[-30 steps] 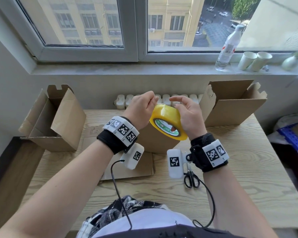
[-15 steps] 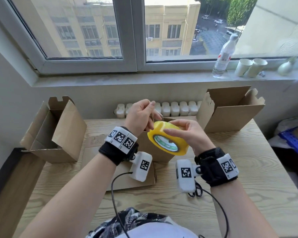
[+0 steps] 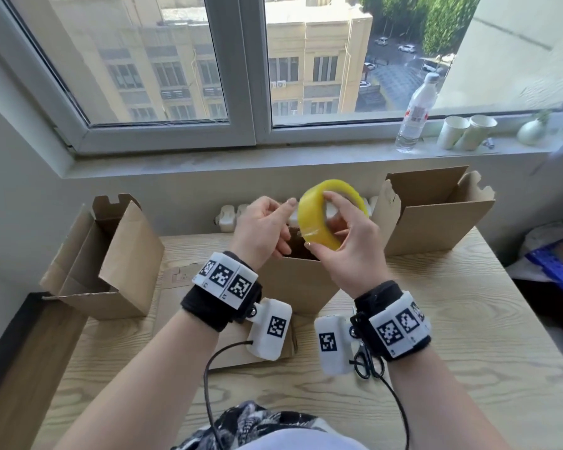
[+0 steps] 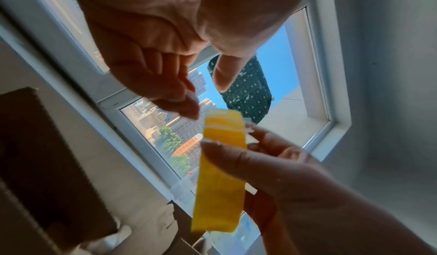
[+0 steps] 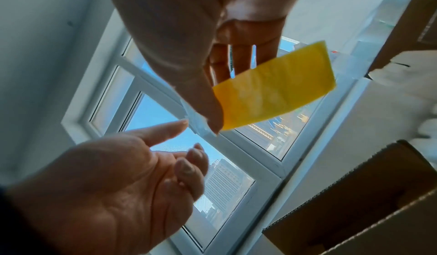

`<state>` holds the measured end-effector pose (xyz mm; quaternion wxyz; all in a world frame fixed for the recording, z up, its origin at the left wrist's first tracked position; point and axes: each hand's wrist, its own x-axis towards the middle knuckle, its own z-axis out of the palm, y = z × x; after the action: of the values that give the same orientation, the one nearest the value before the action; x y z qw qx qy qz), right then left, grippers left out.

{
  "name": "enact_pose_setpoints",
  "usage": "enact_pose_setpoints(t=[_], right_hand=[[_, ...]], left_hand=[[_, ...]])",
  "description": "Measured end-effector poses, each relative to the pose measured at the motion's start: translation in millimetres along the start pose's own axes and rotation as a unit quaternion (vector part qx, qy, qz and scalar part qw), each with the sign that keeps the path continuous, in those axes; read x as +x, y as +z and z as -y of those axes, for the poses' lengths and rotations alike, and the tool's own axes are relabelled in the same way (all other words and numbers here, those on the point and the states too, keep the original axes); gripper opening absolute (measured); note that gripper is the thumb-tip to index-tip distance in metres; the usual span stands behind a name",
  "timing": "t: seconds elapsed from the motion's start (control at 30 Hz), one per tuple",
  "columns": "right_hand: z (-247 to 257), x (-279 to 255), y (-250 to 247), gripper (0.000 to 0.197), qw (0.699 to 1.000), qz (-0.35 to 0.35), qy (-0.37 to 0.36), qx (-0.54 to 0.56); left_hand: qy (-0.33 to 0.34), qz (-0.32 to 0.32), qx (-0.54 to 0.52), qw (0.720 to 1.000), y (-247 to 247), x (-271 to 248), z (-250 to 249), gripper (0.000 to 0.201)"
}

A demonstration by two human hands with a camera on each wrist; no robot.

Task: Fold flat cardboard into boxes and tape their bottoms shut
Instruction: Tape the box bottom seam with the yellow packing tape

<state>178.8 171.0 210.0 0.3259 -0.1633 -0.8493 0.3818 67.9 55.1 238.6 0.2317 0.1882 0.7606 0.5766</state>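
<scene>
A yellow tape roll (image 3: 316, 216) is held up over the table by my right hand (image 3: 325, 222), thumb on its outer band and fingers through the core. My left hand (image 3: 285, 219) hovers just left of the roll, index finger stretched toward its edge, the other fingers loosely curled and holding nothing. The right wrist view shows that left hand (image 5: 184, 147) with bare palm beside the tape roll (image 5: 274, 89). In the left wrist view the roll (image 4: 222, 165) stands edge-on. A folded cardboard box (image 3: 293, 280) stands on the table under both hands.
An open box (image 3: 111, 264) stands at the table's left, another (image 3: 436, 216) at the back right. Flat cardboard (image 3: 182, 277) lies under the middle box. Scissors (image 3: 366, 362) lie beneath my right wrist. A bottle (image 3: 416, 112) and two cups (image 3: 465, 131) stand on the sill.
My right hand has lifted the roll and turned it from lying tilted to standing on edge. My left hand's fingers have come off the roll's top and now sit at its left edge.
</scene>
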Motion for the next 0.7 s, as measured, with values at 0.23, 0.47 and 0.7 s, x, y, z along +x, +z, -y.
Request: enact_pose_setpoints(t=[0.23,0.47,0.7], right_hand=[[10,1,2,0.079,0.980,-0.102,-0.147,-0.085],[1,-4,5,0.085,0.980,-0.108,-0.150,-0.069],[-11,-10,6,0.084,0.985,-0.133,-0.108,0.011]], left_hand=[[-0.139,0.214,-0.156,0.954,3,-13,-1,0.058],[-0.063,0.175,-0.179,0.966,9,-14,1,0.023],[-0.029,0.161,-0.168,0.972,21,-12,1,0.023]])
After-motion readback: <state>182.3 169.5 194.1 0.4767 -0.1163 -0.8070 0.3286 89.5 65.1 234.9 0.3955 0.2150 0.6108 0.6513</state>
